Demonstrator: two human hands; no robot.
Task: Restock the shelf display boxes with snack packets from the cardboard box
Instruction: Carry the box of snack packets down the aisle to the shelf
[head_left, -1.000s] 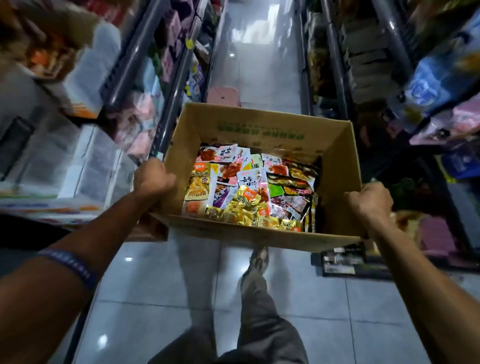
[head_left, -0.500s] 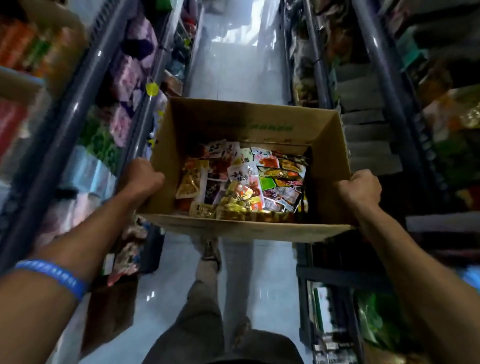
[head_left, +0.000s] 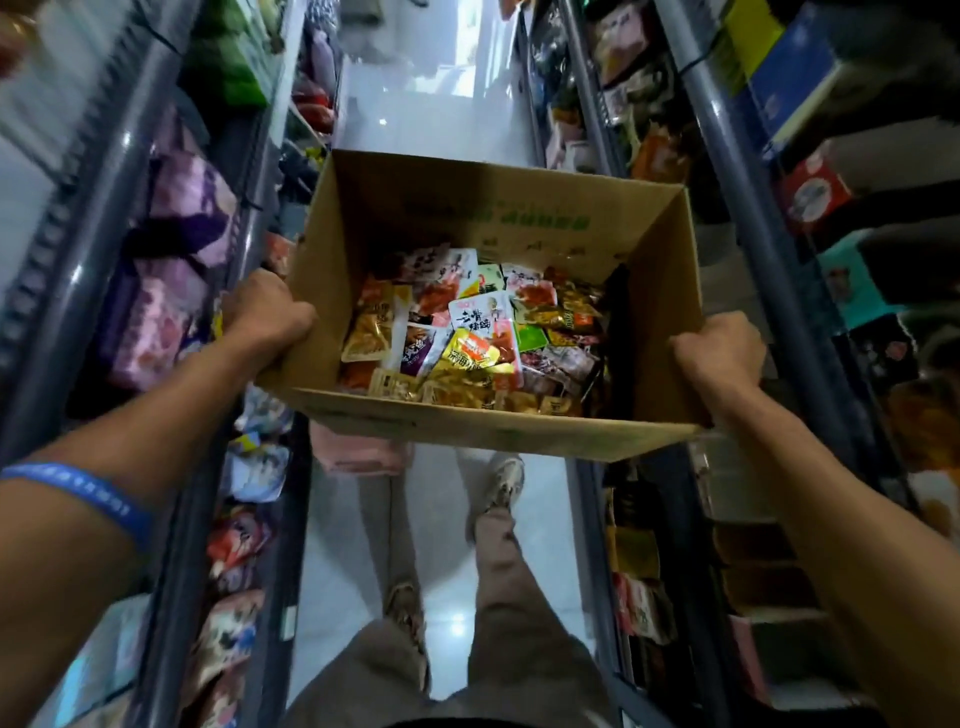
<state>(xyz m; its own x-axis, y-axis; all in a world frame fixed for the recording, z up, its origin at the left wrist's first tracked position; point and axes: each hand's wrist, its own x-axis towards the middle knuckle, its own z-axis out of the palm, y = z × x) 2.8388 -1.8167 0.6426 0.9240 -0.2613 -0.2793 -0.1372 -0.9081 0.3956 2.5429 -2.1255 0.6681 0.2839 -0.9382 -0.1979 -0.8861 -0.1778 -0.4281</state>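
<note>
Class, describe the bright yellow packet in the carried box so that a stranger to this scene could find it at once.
Start at the open brown cardboard box that the left hand and right hand carry down the aisle. Look into its heap of snack packets, near the middle. The shiny yellow packet with a red-orange label lies there, brighter than the white, brown and green packets around it.

One cardboard box (head_left: 363, 228), two hands, and many snack packets (head_left: 475, 332), too jumbled to count.
</note>
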